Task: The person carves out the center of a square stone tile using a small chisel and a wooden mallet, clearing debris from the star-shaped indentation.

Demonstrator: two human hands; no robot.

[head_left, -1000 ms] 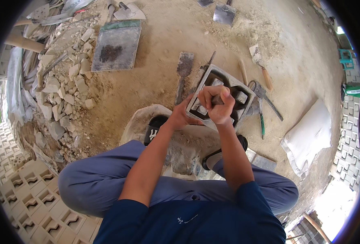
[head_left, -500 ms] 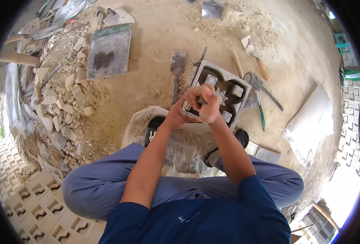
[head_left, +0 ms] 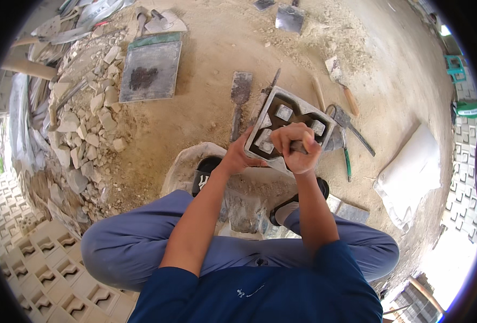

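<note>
A square grey metal mould (head_left: 287, 121) with raised blocks inside lies on the sandy ground in front of my knees. My left hand (head_left: 241, 155) grips the mould's near left edge. My right hand (head_left: 297, 148) is closed around a handle of a tool over the mould's near side; the tool's working end is hidden by my fingers. A flat trowel (head_left: 240, 97) lies just left of the mould.
A square grey plate (head_left: 151, 70) lies at the upper left beside a rubble heap (head_left: 79, 113). Hand tools (head_left: 346, 121) and a white sack (head_left: 413, 172) lie to the right. Patterned concrete blocks (head_left: 39, 264) are stacked at the lower left.
Both hands have stayed at the mould; my right fist has shifted slightly over the mould's near edge. The view has drifted a little.
</note>
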